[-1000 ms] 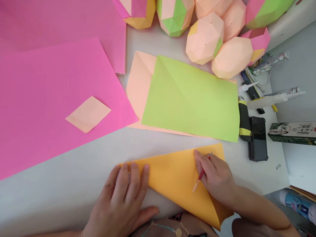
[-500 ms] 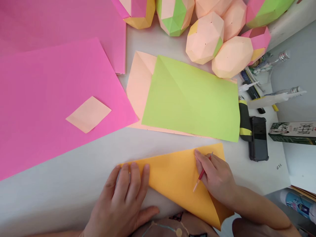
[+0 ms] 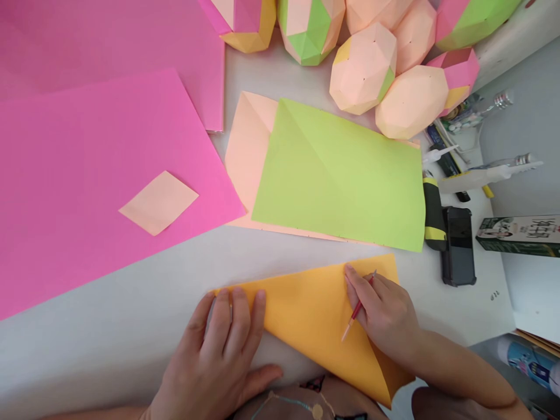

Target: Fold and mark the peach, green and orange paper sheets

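Note:
A folded sheet of orange paper [image 3: 306,309] lies in front of me, its fold along the far side. My left hand [image 3: 227,338] rests at its left corner, fingers stretched and pressing the paper, thumb apart on the table. My right hand [image 3: 382,303] holds a thin red pen refill [image 3: 357,310] between its curled fingers, metal tip pointing up. That hand's index fingertip touches the orange paper near the folded edge. Beyond it lies a green sheet [image 3: 341,175] over peach paper [image 3: 249,131]. A peach diamond-shaped piece [image 3: 160,203] lies on a pink sheet [image 3: 79,175].
Several faceted paper shapes [image 3: 363,70] in peach, green, pink and orange are grouped at the back. On the right are a phone [image 3: 459,251], a black-and-yellow tool [image 3: 433,210], white nozzle bottles [image 3: 472,178] and a carton [image 3: 520,235]. A pink stack [image 3: 210,70] stands behind the pink sheet.

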`<control>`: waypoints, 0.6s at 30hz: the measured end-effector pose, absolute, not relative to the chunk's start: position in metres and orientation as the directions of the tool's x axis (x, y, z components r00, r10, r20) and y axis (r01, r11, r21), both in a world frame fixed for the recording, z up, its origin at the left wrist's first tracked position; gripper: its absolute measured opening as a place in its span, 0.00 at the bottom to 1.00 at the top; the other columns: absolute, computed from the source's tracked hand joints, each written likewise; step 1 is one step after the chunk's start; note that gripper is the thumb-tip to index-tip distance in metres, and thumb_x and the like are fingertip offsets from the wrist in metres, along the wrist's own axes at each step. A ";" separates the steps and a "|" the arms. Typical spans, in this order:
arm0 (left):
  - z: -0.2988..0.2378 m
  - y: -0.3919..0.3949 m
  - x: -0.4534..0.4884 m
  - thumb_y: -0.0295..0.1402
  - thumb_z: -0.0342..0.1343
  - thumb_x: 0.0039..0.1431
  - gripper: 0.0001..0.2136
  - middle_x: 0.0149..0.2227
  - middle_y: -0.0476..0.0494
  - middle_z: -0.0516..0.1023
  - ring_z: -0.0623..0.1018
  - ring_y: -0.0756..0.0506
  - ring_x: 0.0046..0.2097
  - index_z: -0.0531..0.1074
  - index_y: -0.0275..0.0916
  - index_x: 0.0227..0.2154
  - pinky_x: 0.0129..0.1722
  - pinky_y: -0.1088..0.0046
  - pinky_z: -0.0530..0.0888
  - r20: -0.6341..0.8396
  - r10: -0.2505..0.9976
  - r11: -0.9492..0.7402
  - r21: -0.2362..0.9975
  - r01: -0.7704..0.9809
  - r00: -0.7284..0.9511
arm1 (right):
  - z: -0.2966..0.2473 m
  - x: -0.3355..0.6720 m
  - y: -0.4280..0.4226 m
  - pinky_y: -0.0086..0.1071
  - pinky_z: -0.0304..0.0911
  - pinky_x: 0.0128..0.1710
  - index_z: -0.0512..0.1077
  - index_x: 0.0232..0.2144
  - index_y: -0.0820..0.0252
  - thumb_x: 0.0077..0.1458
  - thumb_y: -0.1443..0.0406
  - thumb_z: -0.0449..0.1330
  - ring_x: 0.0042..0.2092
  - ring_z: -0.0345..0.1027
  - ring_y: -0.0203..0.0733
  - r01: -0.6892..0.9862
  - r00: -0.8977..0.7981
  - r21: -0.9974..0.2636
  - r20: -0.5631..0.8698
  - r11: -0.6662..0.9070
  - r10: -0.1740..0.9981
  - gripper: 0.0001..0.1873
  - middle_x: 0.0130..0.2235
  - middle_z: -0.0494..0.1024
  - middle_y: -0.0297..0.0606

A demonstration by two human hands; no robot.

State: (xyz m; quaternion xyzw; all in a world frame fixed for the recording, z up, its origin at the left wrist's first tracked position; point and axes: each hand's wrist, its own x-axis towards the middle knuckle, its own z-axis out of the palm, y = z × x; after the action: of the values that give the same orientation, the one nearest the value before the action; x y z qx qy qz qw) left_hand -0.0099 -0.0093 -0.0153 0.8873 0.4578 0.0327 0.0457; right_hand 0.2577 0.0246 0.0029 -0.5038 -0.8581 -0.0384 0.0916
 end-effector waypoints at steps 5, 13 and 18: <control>-0.015 -0.009 -0.010 0.53 0.32 0.64 0.37 0.52 0.23 0.67 0.69 0.28 0.53 0.55 0.24 0.61 0.57 0.44 0.63 0.033 0.816 -0.577 0.084 0.812 0.576 | 0.003 0.259 0.025 0.29 0.53 0.21 0.70 0.43 0.73 0.54 0.80 0.52 0.21 0.55 0.34 0.869 -0.473 -0.058 0.196 0.491 0.859 0.14 0.18 0.63 0.30; -0.009 -0.010 -0.008 0.65 0.44 0.52 0.46 0.51 0.21 0.70 0.70 0.28 0.53 0.66 0.21 0.54 0.54 0.52 0.67 -0.009 0.828 -0.560 -0.094 0.823 0.561 | 0.003 0.261 0.027 0.26 0.54 0.21 0.69 0.43 0.72 0.54 0.80 0.52 0.21 0.54 0.32 0.853 -0.489 -0.097 0.194 0.513 0.850 0.14 0.19 0.65 0.28; -0.006 -0.010 -0.006 0.68 0.48 0.45 0.49 0.49 0.19 0.72 0.71 0.27 0.52 0.70 0.21 0.51 0.52 0.53 0.69 0.010 0.841 -0.534 -0.149 0.832 0.542 | 0.004 0.262 0.028 0.25 0.54 0.21 0.69 0.42 0.71 0.54 0.80 0.52 0.21 0.55 0.31 0.842 -0.504 -0.102 0.207 0.531 0.839 0.14 0.20 0.66 0.28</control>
State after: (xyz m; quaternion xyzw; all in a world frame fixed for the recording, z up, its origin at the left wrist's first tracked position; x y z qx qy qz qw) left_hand -0.0062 -0.0102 -0.0060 0.8753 0.4777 -0.0314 -0.0681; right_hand 0.2617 0.0276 0.0038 -0.4844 -0.8671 -0.0062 0.1160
